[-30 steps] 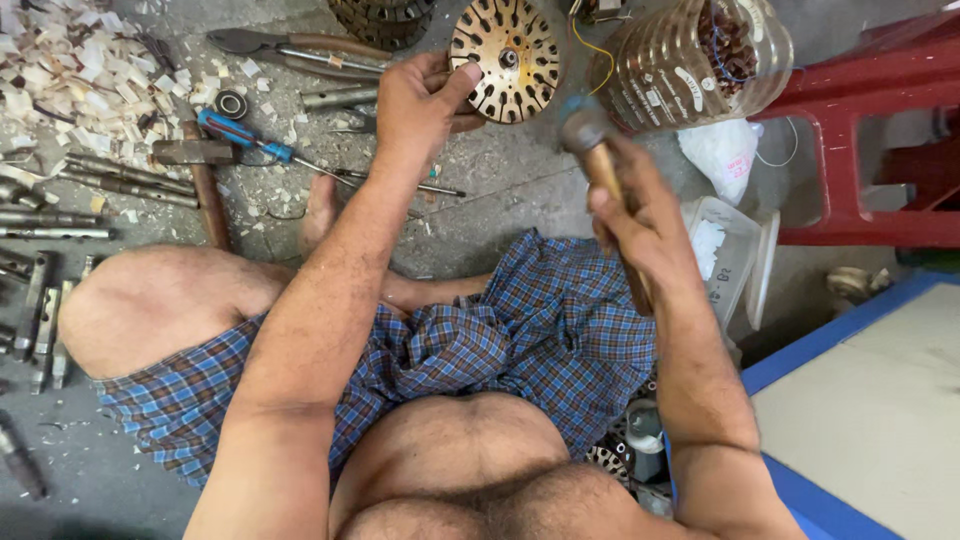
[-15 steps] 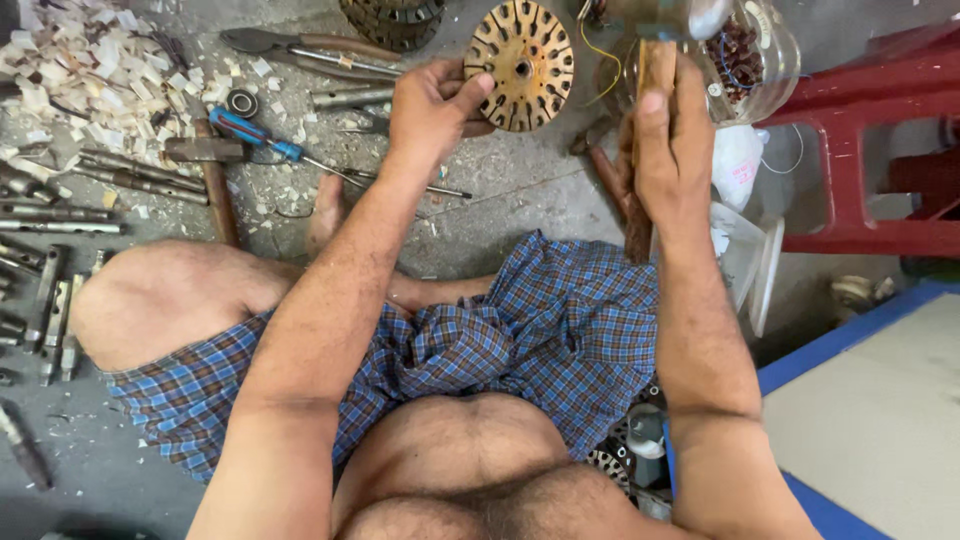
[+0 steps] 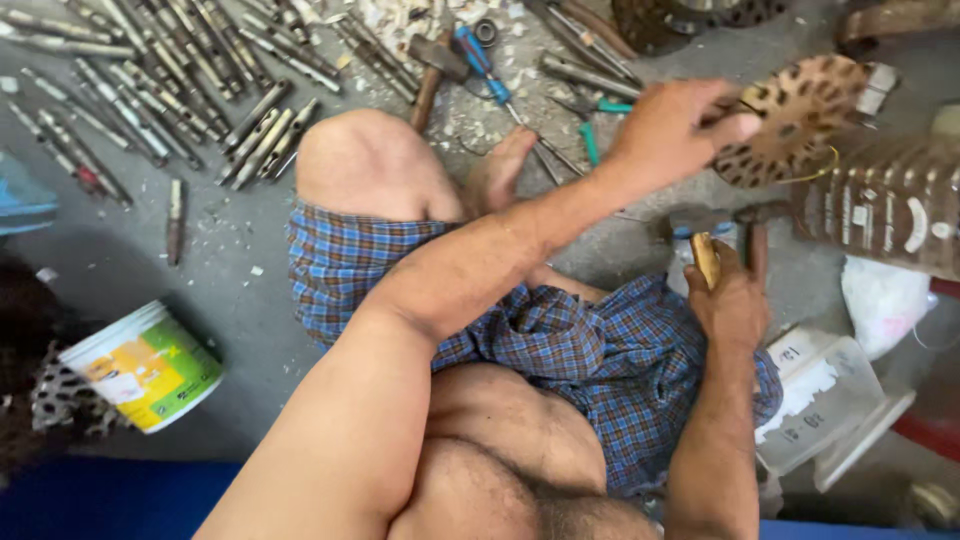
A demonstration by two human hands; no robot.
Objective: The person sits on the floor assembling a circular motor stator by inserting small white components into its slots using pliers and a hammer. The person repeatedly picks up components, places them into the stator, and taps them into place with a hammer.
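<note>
My left hand [image 3: 668, 130] reaches forward and grips the edge of a round slotted metal disc [image 3: 800, 112], held upright off the floor. My right hand [image 3: 732, 302] is lower and nearer, closed around the wooden handle of a hammer [image 3: 706, 256]. The hammer's dark head [image 3: 705, 220] points up below the disc, apart from it. I sit cross-legged on the grey floor in checked blue cloth [image 3: 600, 350].
Several metal rods [image 3: 150, 90] lie in rows at the upper left. A second hammer [image 3: 432, 62], blue-handled pliers [image 3: 482, 62] and wood chips lie ahead. A paint bucket [image 3: 142, 365] stands at left. A plastic jar [image 3: 890, 210], white bag [image 3: 885, 300] and clear tub [image 3: 830, 400] sit at right.
My right hand has dropped with the hammer from beside the disc down toward my lap. The view has swung left, so the disc and hands now sit at the right.
</note>
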